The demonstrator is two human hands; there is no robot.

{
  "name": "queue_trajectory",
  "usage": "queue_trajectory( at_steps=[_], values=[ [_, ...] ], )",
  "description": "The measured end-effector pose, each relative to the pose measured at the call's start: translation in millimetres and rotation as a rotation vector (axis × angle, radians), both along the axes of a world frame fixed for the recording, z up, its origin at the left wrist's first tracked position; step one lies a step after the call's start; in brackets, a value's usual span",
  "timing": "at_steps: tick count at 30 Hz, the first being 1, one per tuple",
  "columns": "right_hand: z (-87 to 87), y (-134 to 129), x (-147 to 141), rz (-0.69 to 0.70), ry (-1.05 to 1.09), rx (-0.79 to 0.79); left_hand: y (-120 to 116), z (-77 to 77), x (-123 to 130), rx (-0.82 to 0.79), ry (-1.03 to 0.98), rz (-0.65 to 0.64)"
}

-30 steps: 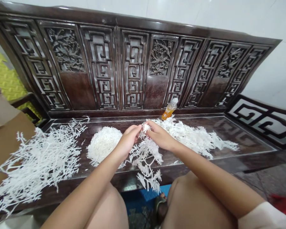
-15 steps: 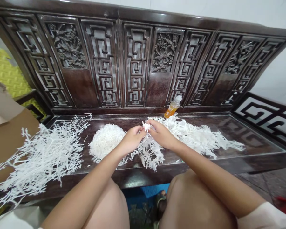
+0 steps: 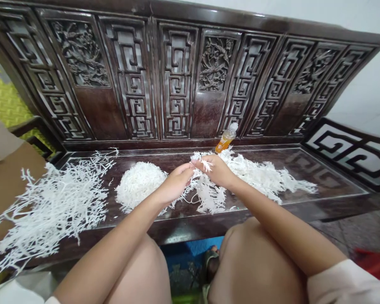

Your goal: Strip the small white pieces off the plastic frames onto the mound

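Here, glossy dark bench [image 3: 331,181] under white sprigs [image 3: 63,207]; pale wall [image 3: 364,80] behind.

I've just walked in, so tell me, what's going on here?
A person sits at a dark wooden bench. The right hand pinches a small white branching piece; the left hand meets it there, its grip unclear. A white cluster shows below them. To the left are a rounded white heap and, farther out, a tangled pile; to the right, a spread-out white pile with a bottle behind it.
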State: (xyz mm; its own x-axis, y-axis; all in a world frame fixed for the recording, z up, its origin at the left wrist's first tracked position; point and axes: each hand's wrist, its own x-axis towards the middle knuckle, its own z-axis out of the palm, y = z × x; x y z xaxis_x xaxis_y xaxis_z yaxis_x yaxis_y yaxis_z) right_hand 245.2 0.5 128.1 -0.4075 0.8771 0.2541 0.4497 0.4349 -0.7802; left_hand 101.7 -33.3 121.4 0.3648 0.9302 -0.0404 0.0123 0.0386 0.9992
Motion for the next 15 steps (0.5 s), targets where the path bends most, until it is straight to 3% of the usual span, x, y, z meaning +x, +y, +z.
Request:
queue_trajectory(
  at_steps=[5,8,12,14,15],
  values=[
    [7.3,-7.8,-5.7,-0.060,-0.012,0.096,-5.4,3.4,9.8,0.120,0.029,0.079],
    [11.4,-5.7,1.1,-0.120,-0.029,0.146,-26.0,17.0,5.9,0.196,0.020,0.067],
    [11.1,15.5,34.1,-0.552,-0.092,0.244,-65.0,41.2,-5.0,0.284,-0.185,0.018],
    [9.4,21.9,43.7,-0.600,-0.105,0.243,-69.0,42.9,-5.5,0.186,-0.292,-0.001],
    [8.5,21.8,43.1,-0.536,-0.109,0.236,-64.6,39.8,-4.0,0.103,-0.325,-0.006]
  ],
)
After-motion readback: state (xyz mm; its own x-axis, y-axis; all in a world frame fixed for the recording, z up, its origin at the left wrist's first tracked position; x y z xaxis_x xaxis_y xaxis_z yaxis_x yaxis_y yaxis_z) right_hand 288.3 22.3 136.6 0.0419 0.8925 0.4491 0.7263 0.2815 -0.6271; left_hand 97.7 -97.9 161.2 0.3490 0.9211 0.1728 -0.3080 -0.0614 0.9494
